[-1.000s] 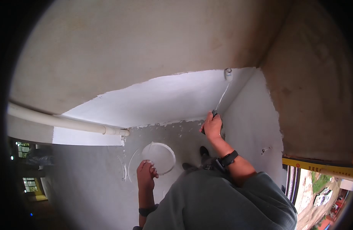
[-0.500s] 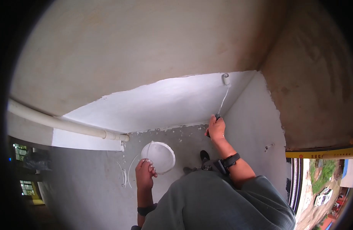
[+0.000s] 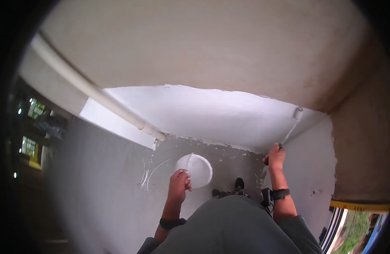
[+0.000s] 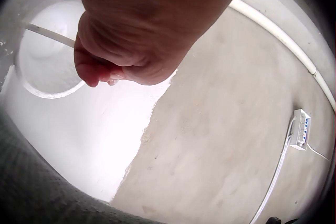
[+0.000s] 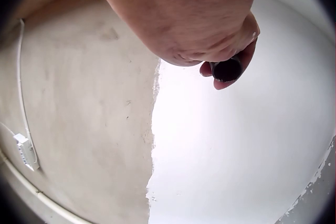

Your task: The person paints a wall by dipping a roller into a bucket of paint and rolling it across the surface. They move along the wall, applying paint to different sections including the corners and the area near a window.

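My right hand (image 3: pixel 276 157) grips the dark handle of a paint roller (image 3: pixel 298 113). The roller's white sleeve lies at the upper edge of the white-painted band (image 3: pixel 216 114) on the wall, close to the corner. From behind, the right wrist view shows the handle's hollow dark end (image 5: pixel 227 70) with fingers wrapped around it. Lower and to the left, my left hand (image 3: pixel 179 184) holds a white bucket (image 3: pixel 205 169) by its strap handle (image 4: pixel 50 34), fingers curled. The bucket's pale inside faces up, and the hand covers part of its near rim.
A cream pipe (image 3: pixel 97 99) runs along the wall at left. Bare grey-beige wall (image 3: pixel 212 51) rises above the white band. The grey floor (image 3: pixel 118 186) has white drips and curved marks. A small white wall box (image 4: pixel 300 129) with cables is on the wall. An opening lies at lower right.
The head view has turned, so wall, bucket and hands sit further right and the pipe slants more. The roller dipped slightly, then rose back to the painted edge. Both hands keep their hold.
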Motion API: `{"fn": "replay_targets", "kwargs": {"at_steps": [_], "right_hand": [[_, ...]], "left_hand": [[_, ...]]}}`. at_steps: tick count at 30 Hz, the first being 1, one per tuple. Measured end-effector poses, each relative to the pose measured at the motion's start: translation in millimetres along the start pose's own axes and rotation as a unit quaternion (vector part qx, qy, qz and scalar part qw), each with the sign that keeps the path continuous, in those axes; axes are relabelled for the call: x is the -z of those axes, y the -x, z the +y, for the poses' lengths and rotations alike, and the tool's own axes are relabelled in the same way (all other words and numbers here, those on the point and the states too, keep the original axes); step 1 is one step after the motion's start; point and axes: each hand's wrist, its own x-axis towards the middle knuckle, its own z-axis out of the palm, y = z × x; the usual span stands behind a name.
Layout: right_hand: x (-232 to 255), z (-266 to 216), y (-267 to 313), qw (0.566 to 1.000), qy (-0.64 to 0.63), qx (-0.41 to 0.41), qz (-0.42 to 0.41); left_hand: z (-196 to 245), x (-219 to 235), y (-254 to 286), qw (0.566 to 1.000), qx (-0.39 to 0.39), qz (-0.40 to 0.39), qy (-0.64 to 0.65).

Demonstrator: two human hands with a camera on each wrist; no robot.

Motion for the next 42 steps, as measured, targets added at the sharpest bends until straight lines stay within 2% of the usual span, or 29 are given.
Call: {"fn": "replay_targets", "kwargs": {"at_steps": [3, 9, 16, 20, 22, 26, 35, 42], "right_hand": [[6.3, 11.5, -15.1, 0.999, -0.017, 0.039, -0.009], [0.1, 15.1, -15.3, 0.998, -0.030, 0.012, -0.046], [1.7, 11.4, -25.3, 0.997, -0.055, -0.023, -0.044], [1.9, 14.9, -26.6, 0.998, -0.042, -0.016, -0.042], [4.1, 14.4, -32.6, 0.999, -0.030, 0.007, -0.036], [5.2, 6.5, -26.0, 0.998, -0.052, -0.015, -0.041], [11.7, 2.4, -29.8, 0.998, -0.051, -0.017, -0.045], [3.4, -3.7, -32.9, 0.995, -0.082, -0.021, -0.056]], "left_hand": [[2.1, 12.5, 1.2, 1.000, -0.002, -0.014, 0.025], [-7.2, 20.0, 4.0, 0.999, -0.007, -0.003, 0.053], [-10.8, 35.3, 13.2, 0.996, -0.029, 0.010, 0.081], [-7.9, 38.2, 21.4, 0.996, -0.047, 0.005, 0.073], [3.6, 40.0, 29.8, 0.996, -0.044, 0.009, 0.076], [22.2, 39.6, 50.0, 0.995, -0.027, -0.004, 0.100], [65.0, 36.5, 90.6, 0.991, -0.054, -0.059, 0.109], [72.7, 35.2, 102.4, 0.987, -0.073, -0.087, 0.111]]}}
